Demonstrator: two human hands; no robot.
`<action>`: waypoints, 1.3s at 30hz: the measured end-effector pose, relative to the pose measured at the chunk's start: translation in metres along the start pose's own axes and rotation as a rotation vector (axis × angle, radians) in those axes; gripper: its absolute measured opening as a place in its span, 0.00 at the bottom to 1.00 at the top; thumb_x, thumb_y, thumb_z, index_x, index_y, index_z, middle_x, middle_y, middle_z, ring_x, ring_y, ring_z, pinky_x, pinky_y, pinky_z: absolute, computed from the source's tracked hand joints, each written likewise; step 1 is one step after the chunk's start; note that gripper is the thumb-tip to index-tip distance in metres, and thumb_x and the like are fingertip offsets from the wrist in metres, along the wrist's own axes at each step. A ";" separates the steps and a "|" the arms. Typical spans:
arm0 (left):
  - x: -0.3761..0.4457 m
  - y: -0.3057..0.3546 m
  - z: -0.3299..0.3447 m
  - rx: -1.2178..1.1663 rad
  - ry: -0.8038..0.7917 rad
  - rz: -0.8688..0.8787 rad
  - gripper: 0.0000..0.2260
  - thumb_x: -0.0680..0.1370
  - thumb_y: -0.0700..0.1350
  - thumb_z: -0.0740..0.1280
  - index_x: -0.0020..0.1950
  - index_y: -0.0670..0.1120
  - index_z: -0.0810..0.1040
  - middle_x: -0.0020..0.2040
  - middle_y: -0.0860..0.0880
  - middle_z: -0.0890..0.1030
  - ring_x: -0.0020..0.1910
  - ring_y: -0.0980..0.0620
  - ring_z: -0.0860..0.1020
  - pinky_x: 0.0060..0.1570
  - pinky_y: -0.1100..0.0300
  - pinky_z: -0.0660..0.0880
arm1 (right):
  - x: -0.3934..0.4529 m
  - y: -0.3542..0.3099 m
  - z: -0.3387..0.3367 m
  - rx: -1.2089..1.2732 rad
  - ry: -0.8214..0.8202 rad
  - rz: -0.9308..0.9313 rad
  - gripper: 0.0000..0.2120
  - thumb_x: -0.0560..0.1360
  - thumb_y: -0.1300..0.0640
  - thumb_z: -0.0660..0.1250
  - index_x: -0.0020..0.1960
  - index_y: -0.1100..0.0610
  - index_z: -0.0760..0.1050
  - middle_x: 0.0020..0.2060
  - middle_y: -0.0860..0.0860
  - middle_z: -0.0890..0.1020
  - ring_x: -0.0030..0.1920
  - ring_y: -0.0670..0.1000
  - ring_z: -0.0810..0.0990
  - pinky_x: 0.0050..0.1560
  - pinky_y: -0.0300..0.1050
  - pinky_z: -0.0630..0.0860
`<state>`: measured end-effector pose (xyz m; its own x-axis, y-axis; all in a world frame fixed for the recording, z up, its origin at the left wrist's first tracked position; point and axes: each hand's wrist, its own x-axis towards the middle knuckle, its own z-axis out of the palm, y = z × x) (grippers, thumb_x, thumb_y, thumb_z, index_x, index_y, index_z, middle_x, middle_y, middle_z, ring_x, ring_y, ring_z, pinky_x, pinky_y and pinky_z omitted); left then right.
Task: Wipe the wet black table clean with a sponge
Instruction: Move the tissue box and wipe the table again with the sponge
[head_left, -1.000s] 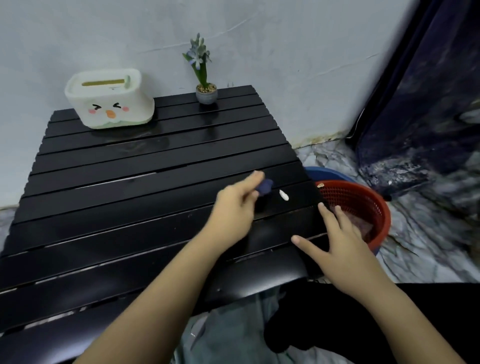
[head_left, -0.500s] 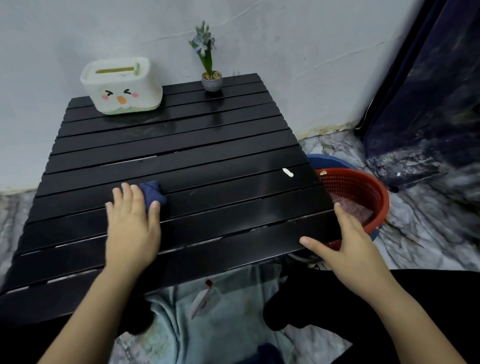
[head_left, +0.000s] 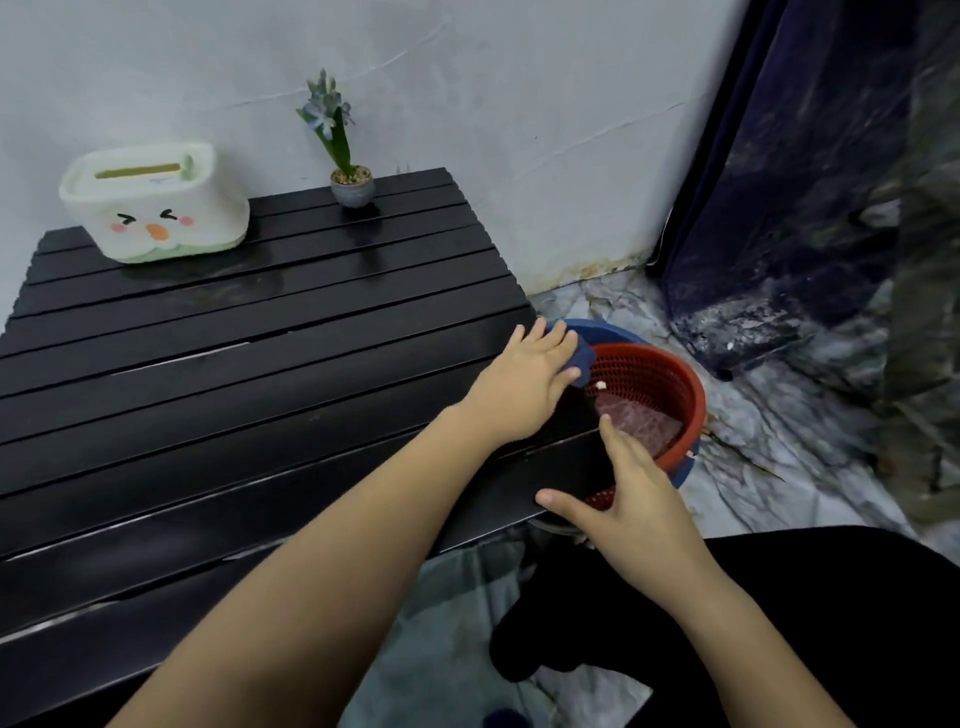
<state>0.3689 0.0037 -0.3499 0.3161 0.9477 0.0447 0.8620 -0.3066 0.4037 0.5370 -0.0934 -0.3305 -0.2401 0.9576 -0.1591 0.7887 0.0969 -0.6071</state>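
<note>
Pressing flat on the blue sponge (head_left: 581, 358), left hand (head_left: 524, 387) has straight fingers over it at the worktop (head_left: 249, 374) right edge; sponge pokes out past the fingertips, overhanging toward the red basket (head_left: 685, 384). Right hand (head_left: 631, 512) relaxed, fingers straight, thumb out, resting on worktop's near right corner beside the basket. White speck (head_left: 601, 385) on basket rim just beside sponge. Tissue box (head_left: 156, 205) and potted plant (head_left: 349, 156) at worktop's far edge.

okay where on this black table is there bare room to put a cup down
The black table is bare across its middle and near slats, from the white tissue box and small flower pot at the back to the near edge. The right edge is crowded: left hand pressing the blue sponge, right hand.
</note>
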 end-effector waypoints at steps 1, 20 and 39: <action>0.001 -0.002 -0.002 -0.017 -0.017 0.018 0.23 0.84 0.49 0.54 0.78 0.42 0.58 0.78 0.42 0.57 0.78 0.41 0.52 0.75 0.48 0.46 | 0.000 0.001 0.000 0.012 -0.001 -0.005 0.52 0.67 0.32 0.69 0.81 0.53 0.49 0.78 0.47 0.57 0.77 0.45 0.56 0.74 0.42 0.58; -0.290 -0.130 -0.073 -0.150 0.244 -0.345 0.25 0.78 0.43 0.61 0.75 0.55 0.61 0.76 0.53 0.63 0.77 0.48 0.57 0.76 0.52 0.53 | -0.002 0.001 0.001 0.000 -0.006 -0.009 0.50 0.69 0.37 0.72 0.80 0.57 0.51 0.79 0.52 0.58 0.78 0.50 0.57 0.76 0.45 0.56; -0.248 -0.071 -0.036 -0.232 0.218 -0.190 0.18 0.82 0.51 0.56 0.71 0.52 0.72 0.74 0.56 0.67 0.78 0.45 0.52 0.76 0.46 0.46 | 0.007 0.001 -0.012 0.016 -0.103 0.020 0.49 0.68 0.42 0.75 0.79 0.58 0.55 0.75 0.53 0.65 0.75 0.51 0.63 0.73 0.45 0.61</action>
<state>0.2149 -0.2063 -0.3567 0.0460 0.9901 0.1325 0.7763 -0.1189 0.6190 0.5434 -0.0832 -0.3228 -0.2815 0.9264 -0.2500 0.7849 0.0724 -0.6153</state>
